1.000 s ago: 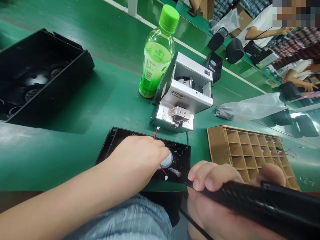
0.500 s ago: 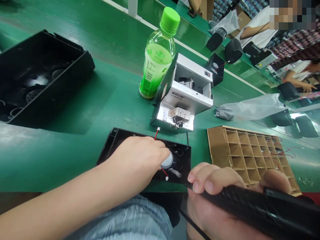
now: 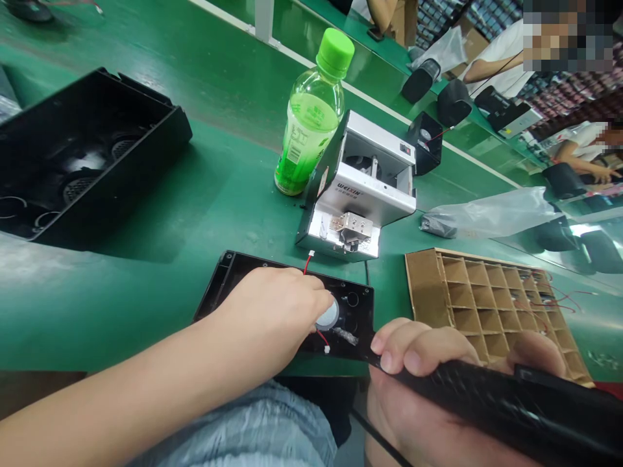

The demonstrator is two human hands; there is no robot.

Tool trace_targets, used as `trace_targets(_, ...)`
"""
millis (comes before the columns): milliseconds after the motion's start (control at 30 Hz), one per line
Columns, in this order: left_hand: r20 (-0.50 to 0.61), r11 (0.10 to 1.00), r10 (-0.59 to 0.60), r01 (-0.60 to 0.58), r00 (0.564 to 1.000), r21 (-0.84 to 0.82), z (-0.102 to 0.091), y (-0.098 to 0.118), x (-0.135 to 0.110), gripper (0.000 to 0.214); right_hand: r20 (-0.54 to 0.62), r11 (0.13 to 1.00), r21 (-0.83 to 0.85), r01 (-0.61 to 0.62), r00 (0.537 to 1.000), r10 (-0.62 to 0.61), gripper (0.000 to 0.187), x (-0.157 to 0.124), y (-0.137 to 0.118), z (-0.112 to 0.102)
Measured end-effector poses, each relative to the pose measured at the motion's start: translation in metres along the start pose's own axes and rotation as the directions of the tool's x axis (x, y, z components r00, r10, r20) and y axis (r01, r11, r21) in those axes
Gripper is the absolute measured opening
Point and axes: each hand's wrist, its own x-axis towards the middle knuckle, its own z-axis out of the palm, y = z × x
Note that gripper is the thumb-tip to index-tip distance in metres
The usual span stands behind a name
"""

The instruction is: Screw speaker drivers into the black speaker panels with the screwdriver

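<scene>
Right grip (image 3: pixel 426 353) round a black tool (image 3: pixel 511 405), left grip (image 3: pixel 280 305), closure unclear, above green bench (image 3: pixel 233 194), co-workers (image 3: pixel 503 61) beyond

One view is taken from the head, aimed forward and down across a glossy green surface (image 3: pixel 233 188). The bare left hand (image 3: pixel 280 305) and bare right hand (image 3: pixel 413 402) are framed close; the scene is shown slanted.

A glossy green bench (image 3: pixel 233 188) fills most of the view, pale glare spreading over its left side. A white strip (image 3: pixel 377 104) slants across the green, meeting a white post (image 3: pixel 263 19) near the top. Farther off, bluish and reddish stacks (image 3: pixel 440 14) rise beyond a carton (image 3: pixel 407 27); grey floor (image 3: pixel 354 447) shows below
</scene>
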Motion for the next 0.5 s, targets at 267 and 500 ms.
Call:
trace_targets(267, 0.000, 1.000, -0.001, 0.001, 1.000, -0.003, -0.0008, 0.0011, 0.0015, 0.020, -0.029, 0.996, 0.084, -0.015, 0.999, 0.018, 0.057, 0.0011, -0.0009, 0.0021)
trace_targets(500, 0.000, 1.000, -0.003, 0.003, 1.000, -0.009, -0.0009, 0.0011, 0.0006, 0.019, -0.042, 0.999, 0.044, 0.005, 0.999, -0.003, 0.062, -0.0022, -0.0014, 0.0001)
